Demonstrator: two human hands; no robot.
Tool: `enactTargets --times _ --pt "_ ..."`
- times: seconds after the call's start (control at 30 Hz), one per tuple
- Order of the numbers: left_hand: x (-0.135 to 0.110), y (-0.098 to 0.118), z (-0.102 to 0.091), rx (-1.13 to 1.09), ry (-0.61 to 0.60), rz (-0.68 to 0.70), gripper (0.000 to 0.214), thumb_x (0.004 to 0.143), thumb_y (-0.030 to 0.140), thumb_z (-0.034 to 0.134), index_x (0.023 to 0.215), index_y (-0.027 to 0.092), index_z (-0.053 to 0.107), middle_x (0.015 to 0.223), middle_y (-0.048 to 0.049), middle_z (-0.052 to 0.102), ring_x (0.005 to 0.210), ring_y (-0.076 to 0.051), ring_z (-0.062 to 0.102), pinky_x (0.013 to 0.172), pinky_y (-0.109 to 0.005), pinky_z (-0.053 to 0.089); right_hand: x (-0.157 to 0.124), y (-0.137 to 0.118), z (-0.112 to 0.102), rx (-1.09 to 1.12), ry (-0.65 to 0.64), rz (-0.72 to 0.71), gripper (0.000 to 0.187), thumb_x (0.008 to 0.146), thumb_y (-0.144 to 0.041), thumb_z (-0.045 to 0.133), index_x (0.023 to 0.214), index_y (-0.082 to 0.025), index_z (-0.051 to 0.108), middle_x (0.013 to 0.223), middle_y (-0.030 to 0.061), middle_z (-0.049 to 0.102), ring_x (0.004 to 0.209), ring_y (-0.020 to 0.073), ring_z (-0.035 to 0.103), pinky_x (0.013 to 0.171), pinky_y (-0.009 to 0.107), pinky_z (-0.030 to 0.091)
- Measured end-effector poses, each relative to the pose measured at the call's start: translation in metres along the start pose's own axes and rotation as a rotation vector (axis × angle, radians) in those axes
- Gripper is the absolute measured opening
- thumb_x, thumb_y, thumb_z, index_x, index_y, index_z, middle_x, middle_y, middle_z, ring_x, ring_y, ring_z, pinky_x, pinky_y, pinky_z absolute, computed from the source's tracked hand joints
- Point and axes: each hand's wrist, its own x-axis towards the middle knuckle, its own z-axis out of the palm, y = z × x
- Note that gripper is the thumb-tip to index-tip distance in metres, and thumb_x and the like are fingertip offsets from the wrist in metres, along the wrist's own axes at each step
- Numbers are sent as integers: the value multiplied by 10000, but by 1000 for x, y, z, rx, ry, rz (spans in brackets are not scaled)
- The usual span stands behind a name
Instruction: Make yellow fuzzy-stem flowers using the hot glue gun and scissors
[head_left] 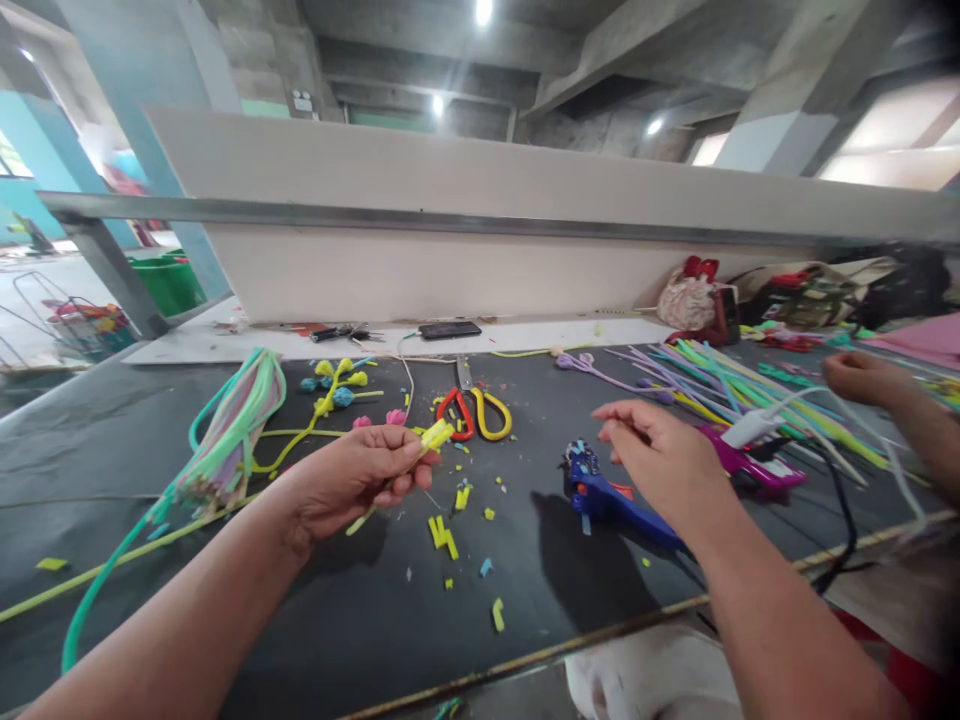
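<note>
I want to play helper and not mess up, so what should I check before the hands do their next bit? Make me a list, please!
1. Yellow pieces held in the left grip: ok, they poke out at the fingertips.
2. Right grip empty: cannot tell, its curled fingers hide the palm.
3. Blue tool lying on the black tabletop: ok.
4. Blue tool cool enough to touch: cannot tell, heat doesn't show.
5. Scissors out of both grips: ok, they lie on the tabletop.
6. Tabletop free of scraps: not ok, yellow scraps are scattered about.
</note>
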Motion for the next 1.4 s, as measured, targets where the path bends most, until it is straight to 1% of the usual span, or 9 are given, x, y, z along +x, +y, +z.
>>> enactTargets --times 0.17,0.23,0.33,0.6,0.7,0.8,0.87,1.1,1.4 --pt "1 2 0 16 67 47 213 775 290 663 708 89 633 732 -36 601 491 -12 385 411 -115 283 -10 49 -17 -280 -329 -89 345 703 -306 607 1028 -194 579 1049 120 651 953 261 611 826 366 461" --pt "2 1 0 37 72 52 226 769 306 668 715 88 640 687 -17 576 477 -9 379 417 -117 288 -18 60 -17 -382 -404 -91 477 645 -304 664 1096 -198 552 1148 130 606 1070 295 557 905 401 424" --pt "3 -1 0 89 85 39 243 774 326 660 736 87 649 635 8 536 464 -7 379 426 -116 299 -26 62 -10 -462 -440 -137 442 649 -173 589 1089 -179 547 1163 128 574 1086 266 548 935 359 399" --pt "5 -8 7 143 117 32 304 756 404 653 695 119 567 542 25 529 441 -41 423 390 -132 328 -14 38 -2 -456 -271 -32 278 635 -155 515 905 -176 583 953 102 616 828 242 610 685 311 436" --pt "8 -13 8 130 103 55 315 745 425 653 692 146 517 576 14 581 421 -46 437 372 -140 320 -20 15 -2 -89 -247 30 279 647 -178 527 911 -213 610 748 29 657 675 212 610 577 288 441" --pt "11 -18 10 157 96 84 308 748 420 648 701 144 520 571 20 580 401 -31 398 362 -129 259 -35 -12 5 337 -314 26 278 674 -297 603 931 -205 654 807 49 712 756 245 647 639 316 490" --pt "11 -19 11 171 102 105 302 744 401 653 686 137 517 576 20 577 407 -19 372 373 -124 225 -44 -27 11 426 -373 -8 280 677 -345 630 912 -199 673 821 58 723 766 244 653 663 322 506" --pt "12 -17 19 273 231 168 266 743 362 613 639 143 502 548 27 563 406 -30 381 374 -133 240 -59 -53 27 374 -311 -46 185 694 -386 611 747 -212 641 691 25 705 639 191 658 575 254 525" --pt "16 -22 19 332 298 189 211 747 335 586 640 166 520 444 60 497 335 -42 367 333 -143 227 -66 -60 37 322 -312 -102 216 707 -394 597 748 -183 609 654 22 664 578 161 619 538 240 514"
